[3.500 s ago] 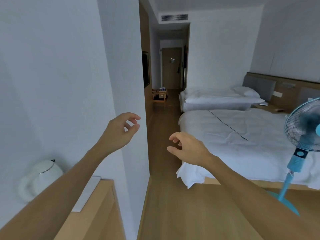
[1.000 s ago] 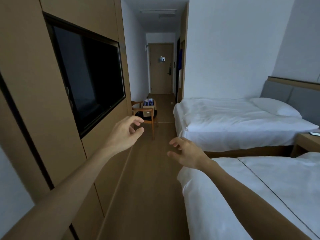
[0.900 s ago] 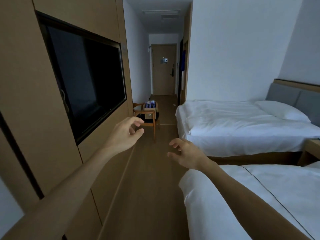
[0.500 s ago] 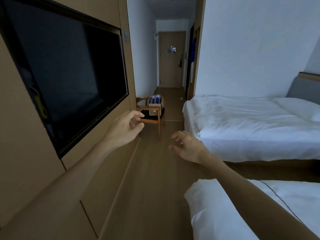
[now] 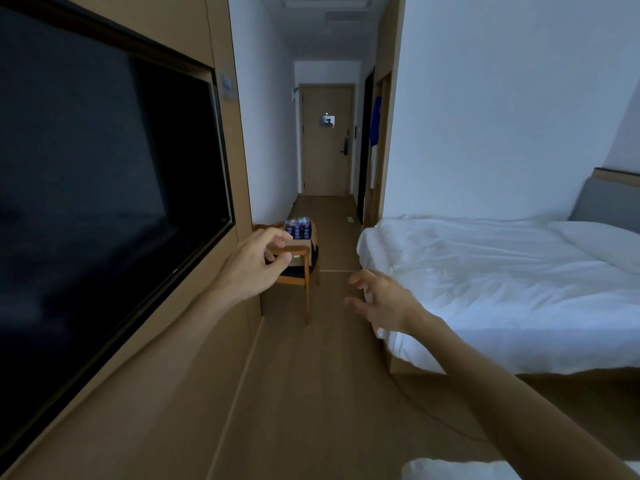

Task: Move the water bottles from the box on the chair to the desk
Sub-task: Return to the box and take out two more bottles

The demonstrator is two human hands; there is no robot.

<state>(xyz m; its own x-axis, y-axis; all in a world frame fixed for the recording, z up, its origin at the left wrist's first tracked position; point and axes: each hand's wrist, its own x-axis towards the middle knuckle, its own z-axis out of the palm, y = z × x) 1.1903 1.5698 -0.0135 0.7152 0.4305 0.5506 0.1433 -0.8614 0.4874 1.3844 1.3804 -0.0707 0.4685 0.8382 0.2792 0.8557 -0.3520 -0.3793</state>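
Observation:
A cardboard box (image 5: 303,244) stands on a wooden chair (image 5: 298,279) by the left wall, some way down the aisle. Several water bottles (image 5: 298,227) with blue labels stick up out of it. My left hand (image 5: 254,263) is raised in front of the chair, fingers loosely curled and holding nothing; it hides part of the box. Lower and to the right, my right hand (image 5: 379,301) hangs over the floor with fingers spread and empty. Both hands are well short of the box. No desk is in view.
A large dark TV (image 5: 104,188) is set into the wooden wall on the left. A white bed (image 5: 491,278) fills the right side, and the corner of a second bed (image 5: 450,471) shows at the bottom. The wooden floor aisle (image 5: 311,375) leads to a closed door (image 5: 325,140).
I have walked down the aisle from beside the first bed; the chair and box are nearer and larger. Both hands stay raised and empty, in much the same pose.

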